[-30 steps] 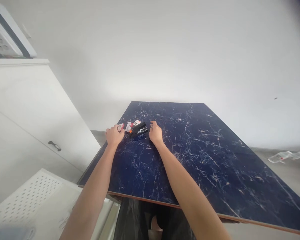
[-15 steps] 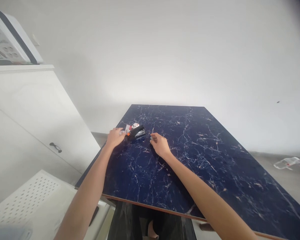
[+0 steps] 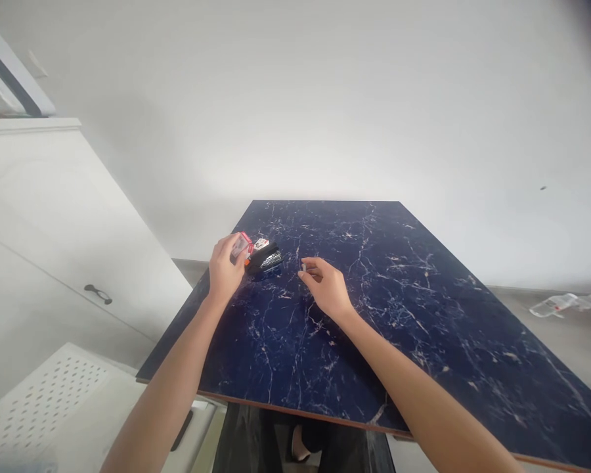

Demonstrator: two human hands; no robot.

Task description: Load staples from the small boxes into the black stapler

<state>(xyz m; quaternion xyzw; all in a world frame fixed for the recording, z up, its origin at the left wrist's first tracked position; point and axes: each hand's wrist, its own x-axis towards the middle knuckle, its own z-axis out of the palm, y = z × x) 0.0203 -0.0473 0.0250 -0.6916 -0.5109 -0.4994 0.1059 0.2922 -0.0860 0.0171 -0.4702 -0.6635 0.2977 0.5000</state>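
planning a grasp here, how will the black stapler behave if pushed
The black stapler likely feels stiff and fairly heavy, given its metallic shine. Its long, angular body probably won't roll, but it may slide on the smooth-looking tabletop.

We seem to be in a room of a home, judging by the marbled table (image 3: 423,309), the cabinet (image 3: 44,203) with its dark handle (image 3: 98,294), and the wall (image 3: 300,98).
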